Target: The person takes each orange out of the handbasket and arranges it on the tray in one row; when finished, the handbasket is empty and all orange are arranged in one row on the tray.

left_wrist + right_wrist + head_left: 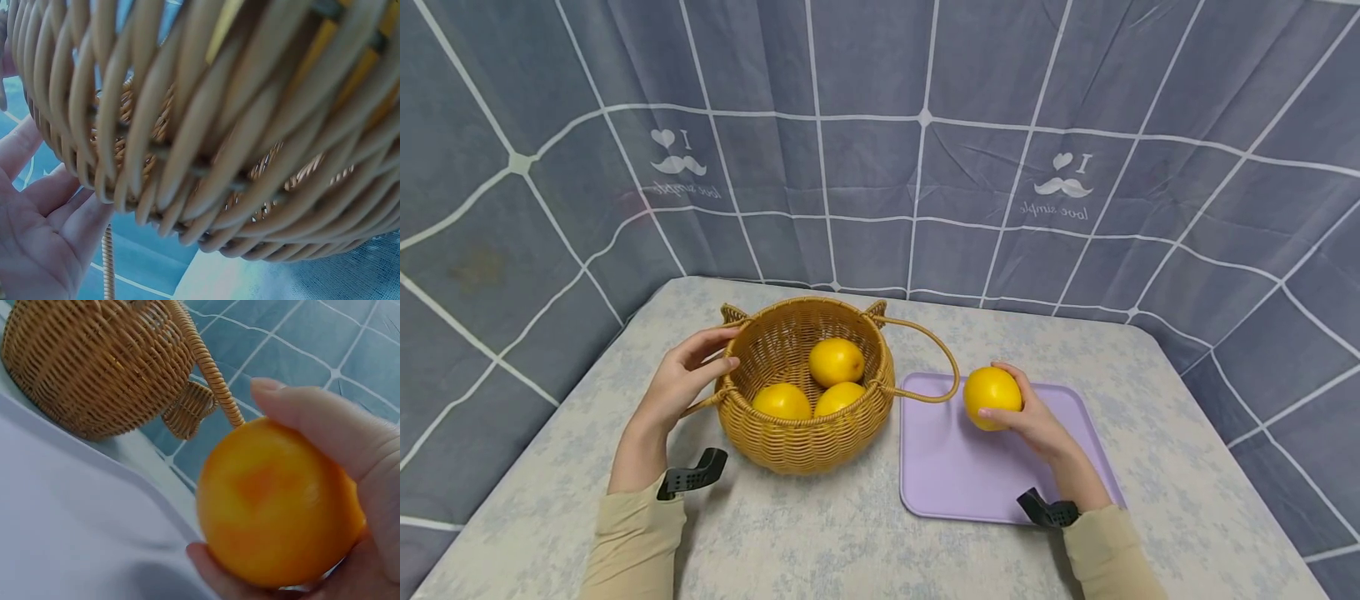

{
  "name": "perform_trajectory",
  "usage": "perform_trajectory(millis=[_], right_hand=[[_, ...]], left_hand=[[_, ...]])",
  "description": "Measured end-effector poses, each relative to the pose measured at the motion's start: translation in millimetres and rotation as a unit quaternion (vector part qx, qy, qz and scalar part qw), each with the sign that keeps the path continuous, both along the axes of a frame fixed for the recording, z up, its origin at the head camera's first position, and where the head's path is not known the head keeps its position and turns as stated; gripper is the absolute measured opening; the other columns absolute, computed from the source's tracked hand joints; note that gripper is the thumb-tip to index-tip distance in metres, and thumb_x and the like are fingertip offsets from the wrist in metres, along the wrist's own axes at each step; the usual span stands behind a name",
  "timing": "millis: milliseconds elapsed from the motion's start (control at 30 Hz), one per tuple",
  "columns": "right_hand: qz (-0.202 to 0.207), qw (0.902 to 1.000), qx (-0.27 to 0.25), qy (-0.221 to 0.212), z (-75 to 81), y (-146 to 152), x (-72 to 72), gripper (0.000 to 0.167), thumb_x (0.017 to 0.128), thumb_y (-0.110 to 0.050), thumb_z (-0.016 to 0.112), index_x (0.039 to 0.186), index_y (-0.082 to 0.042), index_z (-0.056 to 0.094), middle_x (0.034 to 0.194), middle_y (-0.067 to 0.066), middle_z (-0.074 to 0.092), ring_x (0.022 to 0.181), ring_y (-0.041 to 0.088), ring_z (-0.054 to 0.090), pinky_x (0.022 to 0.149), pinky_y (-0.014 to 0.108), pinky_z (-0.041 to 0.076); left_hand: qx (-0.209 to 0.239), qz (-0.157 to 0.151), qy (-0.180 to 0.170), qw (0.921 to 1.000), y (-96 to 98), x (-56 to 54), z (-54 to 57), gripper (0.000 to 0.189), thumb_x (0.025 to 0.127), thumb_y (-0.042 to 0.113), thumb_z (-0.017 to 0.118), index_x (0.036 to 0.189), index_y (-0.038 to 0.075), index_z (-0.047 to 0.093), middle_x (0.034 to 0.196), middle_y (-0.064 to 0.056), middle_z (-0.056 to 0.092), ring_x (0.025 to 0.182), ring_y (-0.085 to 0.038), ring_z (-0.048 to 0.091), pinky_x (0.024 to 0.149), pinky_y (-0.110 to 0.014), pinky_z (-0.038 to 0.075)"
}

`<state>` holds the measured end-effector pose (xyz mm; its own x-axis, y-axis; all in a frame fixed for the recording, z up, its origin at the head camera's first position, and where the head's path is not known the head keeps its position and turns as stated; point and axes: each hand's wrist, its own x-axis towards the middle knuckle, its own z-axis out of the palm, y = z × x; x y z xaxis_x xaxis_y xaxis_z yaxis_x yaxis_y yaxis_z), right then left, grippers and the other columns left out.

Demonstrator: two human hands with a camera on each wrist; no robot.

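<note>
A round yellow-orange fruit (992, 397) is gripped in my right hand (1033, 421), above the lilac tray (977, 479). In the right wrist view, thumb and fingers wrap the sides of this fruit (275, 503). On the left stands a brown wicker basket (805, 446) with several loops and ear-shaped tabs. Inside it lie three yellow fruits, one farther back (836, 362) and two near the front wall. My left hand (681, 379) holds the basket's left rim, thumb at the edge. The left wrist view has the fingers (81, 231) against the woven wall (187, 144).
A pale patterned cloth covers the table (820, 533). The basket's right handle (951, 358) sticks out over the tray's far left corner. A blue-grey checked curtain (872, 167) hangs behind and at both sides.
</note>
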<state>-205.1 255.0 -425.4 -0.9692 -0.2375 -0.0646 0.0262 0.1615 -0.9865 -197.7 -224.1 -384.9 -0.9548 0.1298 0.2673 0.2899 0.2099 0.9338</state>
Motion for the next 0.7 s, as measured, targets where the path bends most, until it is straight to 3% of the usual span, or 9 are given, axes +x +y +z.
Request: perform_trajectory(millis=[133,367,700], right_hand=[[0.019,0.9995,0.014,-0.020,-6.1,-2.8,-1.7,0.081,0.079,-0.008,0.072,0.142,-0.010,0.022,0.134,0.020,0.032,0.103,0.031,0.047,0.084,0.034,0.046],[0.041,0.9984,0.038,-0.005,-11.9,-15.3,0.7,0.083,0.072,-0.007,0.078,0.136,-0.008,0.025,0.129,0.020,0.037,0.100,0.029,0.050,0.085,0.034,0.045],[0.055,0.9942,0.093,0.008,-16.0,-33.7,5.4,0.094,0.065,-0.012,0.086,0.137,-0.015,0.026,0.131,0.015,0.042,0.110,0.029,0.047,0.094,0.039,0.037]], left_hand=[[0.003,0.000,-0.002,1.0000,-0.4,-0.1,-0.2,0.042,0.093,0.015,0.061,0.131,0.003,0.051,0.132,0.001,0.048,0.120,-0.004,0.044,0.089,-0.015,0.045],[0.000,0.002,-0.001,1.0000,-0.8,-1.0,-0.7,0.042,0.093,0.016,0.061,0.131,0.004,0.051,0.133,0.002,0.047,0.120,-0.004,0.044,0.089,-0.014,0.045],[-0.001,0.001,-0.004,1.0000,-0.1,-0.6,0.2,0.043,0.093,0.015,0.061,0.132,0.003,0.050,0.133,0.000,0.047,0.120,-0.005,0.044,0.089,-0.015,0.045]])
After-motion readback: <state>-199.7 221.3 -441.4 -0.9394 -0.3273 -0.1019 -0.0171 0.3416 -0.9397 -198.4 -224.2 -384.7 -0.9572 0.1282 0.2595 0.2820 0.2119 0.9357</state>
